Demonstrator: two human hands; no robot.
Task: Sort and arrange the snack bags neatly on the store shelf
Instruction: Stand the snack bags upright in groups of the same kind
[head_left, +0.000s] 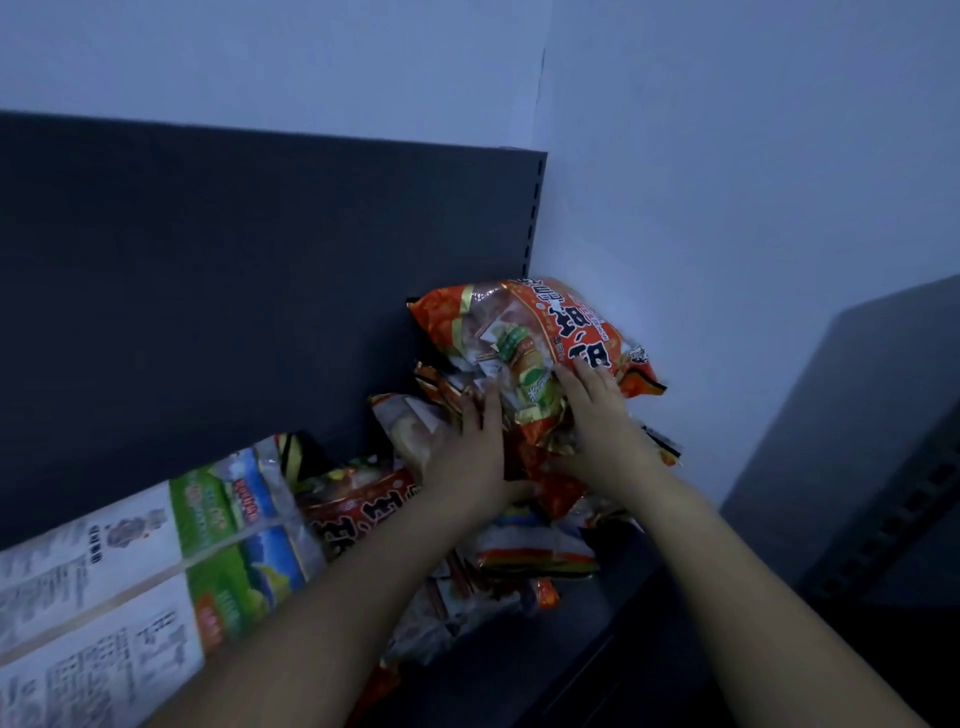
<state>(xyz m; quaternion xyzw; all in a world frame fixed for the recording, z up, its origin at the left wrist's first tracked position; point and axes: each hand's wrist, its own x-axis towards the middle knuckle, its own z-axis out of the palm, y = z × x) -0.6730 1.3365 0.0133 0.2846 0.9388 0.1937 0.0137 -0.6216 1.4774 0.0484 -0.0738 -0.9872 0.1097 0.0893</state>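
**Q:** How do the fingers lie?

**A:** The fingers of the left hand are straight and released. They rest flat on the pile of crumpled red-and-clear snack bags. The right hand is likewise extended and grasps nothing. It presses on the lower part of the glossy orange-red plastic snack bag with a clear window.

**Q:** Where is that bag?

**A:** It is topmost on the pile, at the right back corner of the dark shelf, where the dark grey back panel meets the pale wall. Flat white-and-green printed bags lie toward the shelf's left end.
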